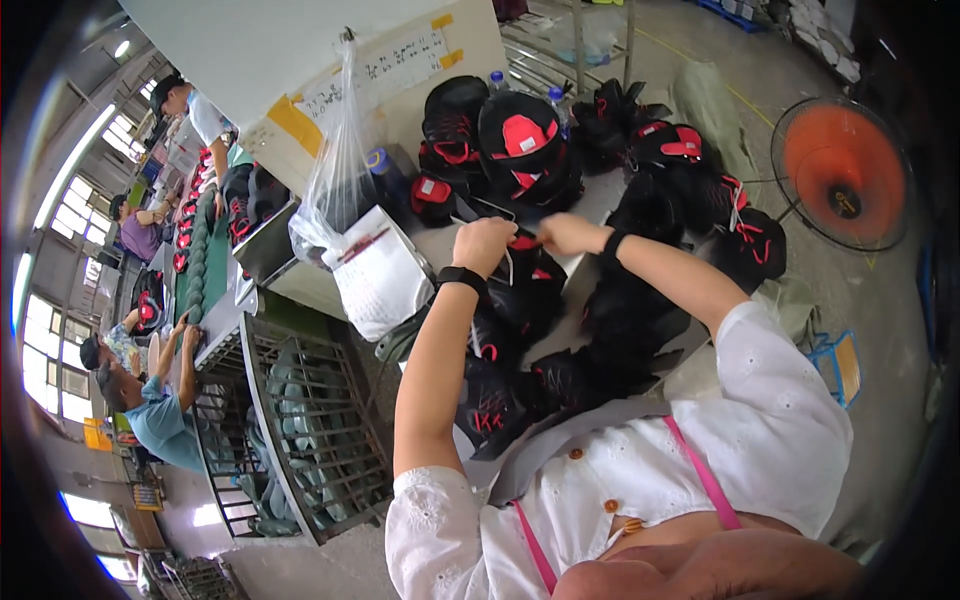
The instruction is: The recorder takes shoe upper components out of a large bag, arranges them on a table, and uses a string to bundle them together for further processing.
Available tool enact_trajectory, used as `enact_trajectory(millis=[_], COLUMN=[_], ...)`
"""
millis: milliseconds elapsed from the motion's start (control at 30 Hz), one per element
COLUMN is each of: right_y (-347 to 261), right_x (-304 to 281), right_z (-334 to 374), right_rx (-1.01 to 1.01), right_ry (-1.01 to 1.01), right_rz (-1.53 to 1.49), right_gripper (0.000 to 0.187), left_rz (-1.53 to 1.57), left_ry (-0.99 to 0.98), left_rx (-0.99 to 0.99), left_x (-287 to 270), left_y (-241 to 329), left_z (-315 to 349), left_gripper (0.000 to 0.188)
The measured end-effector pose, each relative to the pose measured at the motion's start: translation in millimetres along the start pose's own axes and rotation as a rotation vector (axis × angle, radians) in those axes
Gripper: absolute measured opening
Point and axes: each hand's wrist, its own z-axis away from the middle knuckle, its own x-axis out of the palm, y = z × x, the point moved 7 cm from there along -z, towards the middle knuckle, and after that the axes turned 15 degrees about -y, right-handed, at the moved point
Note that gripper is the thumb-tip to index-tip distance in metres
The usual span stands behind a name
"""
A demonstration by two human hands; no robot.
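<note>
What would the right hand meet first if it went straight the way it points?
Probably the left hand, though the black-and-red shoe showing in the gap might come first; depth is unclear.

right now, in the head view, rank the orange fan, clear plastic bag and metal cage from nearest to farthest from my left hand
From the left hand:
1. clear plastic bag, hanging to its left
2. metal cage, lower left
3. orange fan, far right
</note>
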Motion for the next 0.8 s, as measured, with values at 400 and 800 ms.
enact_trajectory(millis=[400,800], right_y=[0,-16], right_x=[16,31], right_z=[-26,-18], right_rx=[0.009,0.017], right_ry=[0.083,0.142], right_rz=[-0.958,-1.104], right_gripper=[0.015,0.018], left_rz=[0.336,0.774], left_ry=[0.043,0.223], left_rx=[-0.210,0.109], left_x=[26,42], left_y=[-21,-21], left_z=[-17,-2], left_gripper=[0.030,0.020])
